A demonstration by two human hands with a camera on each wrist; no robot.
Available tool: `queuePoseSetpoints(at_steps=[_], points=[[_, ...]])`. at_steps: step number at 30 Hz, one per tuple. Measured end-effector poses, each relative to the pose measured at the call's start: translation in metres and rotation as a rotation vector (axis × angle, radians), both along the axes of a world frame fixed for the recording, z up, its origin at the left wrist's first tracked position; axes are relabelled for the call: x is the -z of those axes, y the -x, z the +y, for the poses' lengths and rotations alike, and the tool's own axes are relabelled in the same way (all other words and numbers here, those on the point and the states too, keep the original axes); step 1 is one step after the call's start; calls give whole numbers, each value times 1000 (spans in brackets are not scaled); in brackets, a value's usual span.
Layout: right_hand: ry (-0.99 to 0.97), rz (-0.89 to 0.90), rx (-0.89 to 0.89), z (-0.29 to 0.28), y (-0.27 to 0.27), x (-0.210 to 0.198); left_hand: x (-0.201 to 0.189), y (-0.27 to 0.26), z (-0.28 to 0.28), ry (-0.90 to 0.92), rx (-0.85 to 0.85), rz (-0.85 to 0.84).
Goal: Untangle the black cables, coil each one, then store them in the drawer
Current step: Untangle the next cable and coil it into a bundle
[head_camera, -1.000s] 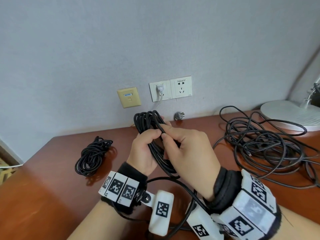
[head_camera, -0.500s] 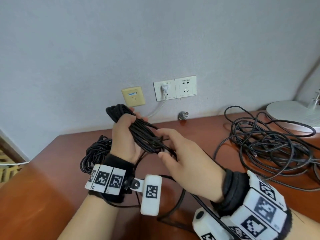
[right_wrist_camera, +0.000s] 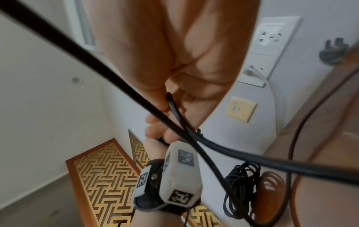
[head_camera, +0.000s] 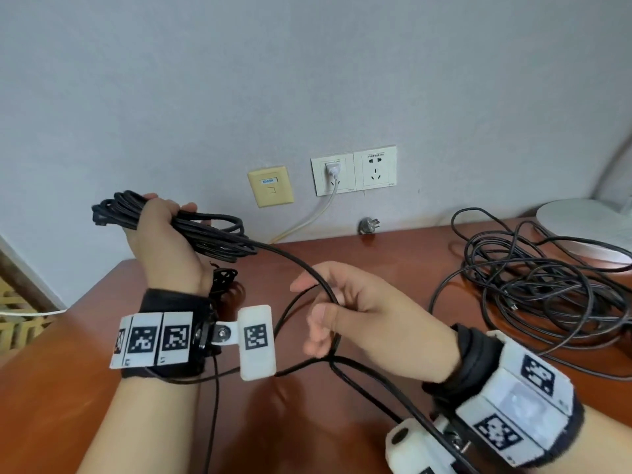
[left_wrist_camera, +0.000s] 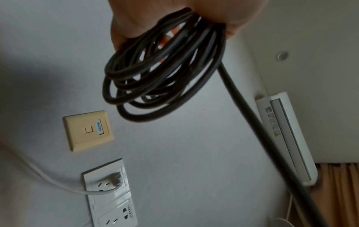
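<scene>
My left hand (head_camera: 160, 234) is raised at the left and grips a coiled bundle of black cable (head_camera: 212, 234), which lies roughly level; the coil (left_wrist_camera: 155, 69) hangs from my left hand (left_wrist_camera: 145, 15) in the left wrist view. One loose strand (head_camera: 294, 261) runs from the bundle down into my right hand (head_camera: 345, 313), whose curled fingers hold it over the desk. In the right wrist view the strand (right_wrist_camera: 172, 106) comes out of my right hand (right_wrist_camera: 174, 53). A finished coil (head_camera: 224, 278) lies on the desk behind my left wrist. A tangled cable pile (head_camera: 530, 285) sits at the right.
The brown desk (head_camera: 393, 254) meets a grey wall with a double socket (head_camera: 354, 169), a beige data plate (head_camera: 271, 186) and a white cord plugged in. A loose grey plug (head_camera: 369, 225) lies at the desk's back edge. A white lamp base (head_camera: 588, 224) stands at the far right.
My left hand has carried the coil up and to the left and tipped it level. My right hand has slid away from the coil along the loose strand, down and to the right.
</scene>
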State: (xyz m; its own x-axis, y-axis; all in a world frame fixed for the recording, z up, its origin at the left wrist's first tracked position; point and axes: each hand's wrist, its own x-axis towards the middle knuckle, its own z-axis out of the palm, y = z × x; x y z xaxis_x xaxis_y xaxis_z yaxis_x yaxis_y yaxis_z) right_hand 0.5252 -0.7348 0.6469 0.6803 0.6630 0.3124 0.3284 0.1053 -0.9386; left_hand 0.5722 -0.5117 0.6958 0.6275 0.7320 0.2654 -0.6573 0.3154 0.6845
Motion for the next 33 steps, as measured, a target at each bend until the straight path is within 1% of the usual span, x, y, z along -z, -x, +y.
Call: queuePoseSetpoints(at_steps=[1, 2, 3, 5, 6, 9, 11, 12, 14, 15, 17, 19, 20, 22, 24, 26, 27, 29, 31, 33], points=[[-54, 48, -31, 0, 0, 0, 0, 1, 1, 7, 6, 15], [-67, 44, -27, -1, -1, 2, -1, 2, 1, 11, 26, 19], [-31, -30, 28, -2, -3, 4, -2, 3, 0, 14, 53, 14], [138, -302, 190, -4, -8, 8, -6, 7, -2, 29, 115, -20], [208, -392, 240, -4, -11, 10, -8, 10, -3, 35, 142, -36], [310, -527, 323, -7, -18, 15, -14, 17, -5, 13, 246, -80], [347, -575, 362, -9, -20, 15, -15, 22, -7, 5, 359, -106], [333, -596, 391, -11, -21, 13, -16, 24, -7, 6, 434, -117], [278, -636, 416, -15, -25, 10, -17, 27, -8, 0, 624, -152], [284, -650, 399, -19, -27, 7, -18, 28, -10, -7, 716, -168], [401, -650, 341, -26, -30, 1, -20, 31, -14, -2, 841, -188], [541, -598, 304, -34, -34, -4, -21, 36, -19, 1, 902, -207], [576, -561, 289, -38, -37, -5, -22, 38, -20, -4, 926, -222], [600, -527, 275, -41, -40, -5, -22, 42, -24, -38, 959, -236], [599, -561, 309, -42, -40, -6, -18, 45, -27, -95, 981, -212], [603, -587, 363, -41, -37, -10, -15, 45, -31, -166, 1039, -202], [587, -573, 405, -40, -35, -14, -15, 44, -33, -231, 1065, -184], [485, -508, 517, -40, -31, -20, -15, 40, -40, -415, 1074, -92], [370, -400, 597, -40, -27, -28, -10, 37, -53, -615, 989, 26], [303, -266, 593, -40, -24, -31, 0, 37, -68, -777, 879, 104]])
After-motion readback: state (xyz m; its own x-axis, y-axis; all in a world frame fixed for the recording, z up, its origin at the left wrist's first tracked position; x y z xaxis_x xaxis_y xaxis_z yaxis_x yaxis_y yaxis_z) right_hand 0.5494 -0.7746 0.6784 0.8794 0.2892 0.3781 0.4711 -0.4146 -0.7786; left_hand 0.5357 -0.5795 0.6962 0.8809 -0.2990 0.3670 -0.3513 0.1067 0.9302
